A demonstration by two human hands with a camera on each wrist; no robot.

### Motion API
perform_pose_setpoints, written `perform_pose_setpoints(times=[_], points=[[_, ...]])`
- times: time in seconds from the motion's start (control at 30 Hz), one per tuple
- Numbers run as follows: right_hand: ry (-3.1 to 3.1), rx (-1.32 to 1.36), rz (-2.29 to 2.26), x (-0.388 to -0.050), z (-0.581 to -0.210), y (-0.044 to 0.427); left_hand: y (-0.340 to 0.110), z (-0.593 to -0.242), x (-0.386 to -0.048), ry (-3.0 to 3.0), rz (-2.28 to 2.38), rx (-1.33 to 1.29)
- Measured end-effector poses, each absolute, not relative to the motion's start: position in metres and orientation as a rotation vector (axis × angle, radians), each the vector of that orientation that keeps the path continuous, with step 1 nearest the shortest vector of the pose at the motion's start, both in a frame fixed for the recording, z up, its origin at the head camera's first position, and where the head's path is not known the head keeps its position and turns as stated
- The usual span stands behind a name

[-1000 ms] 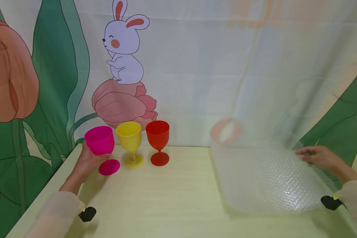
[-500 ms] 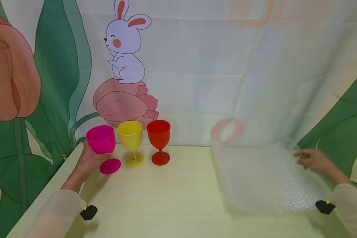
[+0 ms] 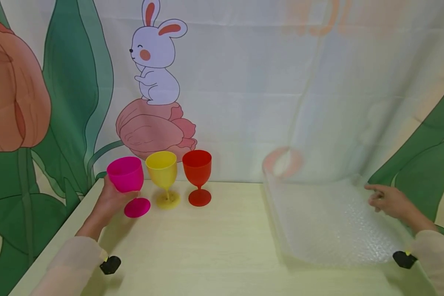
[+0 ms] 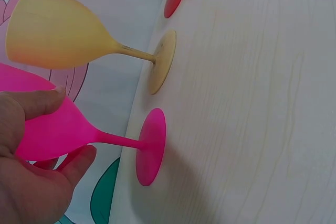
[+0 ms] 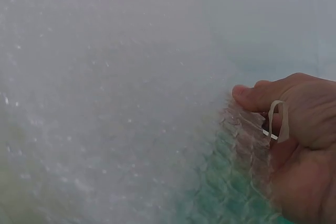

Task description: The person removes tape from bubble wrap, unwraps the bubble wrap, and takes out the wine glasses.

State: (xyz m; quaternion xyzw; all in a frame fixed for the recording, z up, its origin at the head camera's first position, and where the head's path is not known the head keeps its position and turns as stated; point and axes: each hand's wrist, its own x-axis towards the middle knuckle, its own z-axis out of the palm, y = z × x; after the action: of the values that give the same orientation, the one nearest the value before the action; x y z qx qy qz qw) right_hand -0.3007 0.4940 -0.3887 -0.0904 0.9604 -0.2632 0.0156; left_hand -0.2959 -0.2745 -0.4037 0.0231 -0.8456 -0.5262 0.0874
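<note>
My left hand (image 3: 112, 201) grips a pink plastic goblet (image 3: 127, 174) round the lower bowl, the thumb across its near side in the left wrist view. The goblet leans slightly; whether its foot (image 4: 151, 148) touches the table I cannot tell. Beside it stand a yellow goblet (image 3: 163, 170) and then a red goblet (image 3: 197, 168), both upright. On the right, a clear sheet of bubble wrap (image 3: 329, 222) spreads over the table. My right hand (image 3: 392, 201) pinches its right edge between thumb and fingers, as the right wrist view shows.
A pale wood-grain table (image 3: 207, 250) carries everything. Behind it hangs a printed cloth (image 3: 237, 82) with a rabbit and tulips. The bubble wrap's back edge reaches up against that cloth. Black wrist cameras (image 3: 110, 265) sit at both sleeves.
My right hand has shifted slightly left and toward me, and the bubble wrap's far right part has bent with it. My left hand and the pink goblet look unmoved.
</note>
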Motion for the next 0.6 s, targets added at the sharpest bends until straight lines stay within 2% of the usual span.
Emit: perform_pose_setpoints(times=[0.6], points=[[3.075, -0.256, -0.715, -0.293, -0.3861, 0.4922, -0.273, -0.4015, -0.2958, -2.517, -1.551, 0.044]])
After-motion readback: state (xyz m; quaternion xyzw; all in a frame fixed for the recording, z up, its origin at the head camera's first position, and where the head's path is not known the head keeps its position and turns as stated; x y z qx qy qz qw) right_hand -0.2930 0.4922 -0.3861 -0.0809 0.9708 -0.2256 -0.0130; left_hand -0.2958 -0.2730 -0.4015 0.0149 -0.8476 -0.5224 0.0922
